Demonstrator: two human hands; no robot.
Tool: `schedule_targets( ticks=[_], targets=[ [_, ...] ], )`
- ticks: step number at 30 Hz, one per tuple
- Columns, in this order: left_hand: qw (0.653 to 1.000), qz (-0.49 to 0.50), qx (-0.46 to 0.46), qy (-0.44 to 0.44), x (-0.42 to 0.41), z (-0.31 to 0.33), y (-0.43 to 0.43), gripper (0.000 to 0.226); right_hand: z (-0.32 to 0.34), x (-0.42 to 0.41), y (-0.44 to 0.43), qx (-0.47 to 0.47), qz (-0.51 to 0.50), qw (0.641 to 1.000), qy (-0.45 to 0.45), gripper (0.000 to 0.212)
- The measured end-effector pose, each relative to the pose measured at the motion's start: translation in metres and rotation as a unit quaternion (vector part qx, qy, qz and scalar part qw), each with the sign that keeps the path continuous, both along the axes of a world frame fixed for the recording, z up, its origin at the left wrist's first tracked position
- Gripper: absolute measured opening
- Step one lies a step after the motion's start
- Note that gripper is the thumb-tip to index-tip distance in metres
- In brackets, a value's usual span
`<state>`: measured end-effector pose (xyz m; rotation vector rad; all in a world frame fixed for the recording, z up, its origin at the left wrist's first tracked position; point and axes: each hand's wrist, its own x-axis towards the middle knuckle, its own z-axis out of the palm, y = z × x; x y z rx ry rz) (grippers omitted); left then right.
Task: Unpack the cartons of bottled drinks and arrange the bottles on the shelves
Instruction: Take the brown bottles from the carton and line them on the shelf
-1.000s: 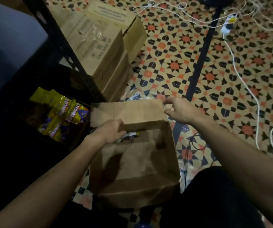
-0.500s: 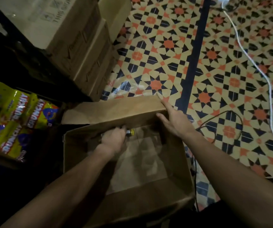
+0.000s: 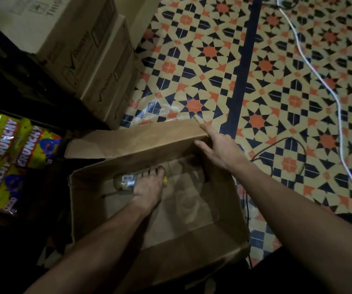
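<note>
Your left hand point(image 3: 148, 185) is now reaching down inside the open brown cardboard carton point(image 3: 181, 257), where a second ago it was hovering up at the rim. Its fingers are curling round the small clear plastic bottle with a yellow cap point(image 3: 125, 183), which is lying on its side on the carton's floor against the far wall. Your right hand point(image 3: 219, 150) is no longer pinching the corner of the far cardboard flap point(image 3: 132, 142). Its fingers are lying straight and pressing the flap back, holding nothing. That suggests you are taking hold of the bottle and a lift towards the shelves is coming next.

Only this one bottle is showing in the carton, and the rest of its floor is bare cardboard, so it is probably running out. The stacked closed brown cartons point(image 3: 82, 52) are waiting just beyond. The dark shelf point(image 3: 12, 77) on your left is carrying yellow snack packets point(image 3: 1, 158), with no bottles showing there.
</note>
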<state>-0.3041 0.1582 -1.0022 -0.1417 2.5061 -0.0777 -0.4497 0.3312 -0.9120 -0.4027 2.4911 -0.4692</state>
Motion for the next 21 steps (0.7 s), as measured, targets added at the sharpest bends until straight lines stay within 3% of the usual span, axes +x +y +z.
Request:
schedule_targets(
  ticks=[3,6,9,14,21],
  targets=[
    [0.999,-0.02,0.036,-0.007,-0.002,0.007,-0.007,0.046,-0.001,0.0,0.001,-0.006,-0.007,1.0,-0.004,0.062],
    [0.984,0.062,0.166,0.025,0.001,0.017,-0.022,0.037,0.005,0.0,0.0,-0.013,-0.006,1.0,-0.015,0.061],
    [0.928,0.207,0.297,0.087,0.004,0.037,-0.028,0.032,0.011,-0.002,0.001,-0.016,-0.002,0.999,-0.039,0.059],
    [0.823,0.346,0.419,0.164,0.001,0.104,-0.029,0.026,0.036,-0.009,-0.003,0.039,0.028,0.997,-0.06,0.058],
    [0.797,0.363,0.437,0.205,0.014,0.252,-0.05,0.038,0.127,-0.005,-0.018,0.057,0.056,0.994,-0.068,0.056]
  ],
)
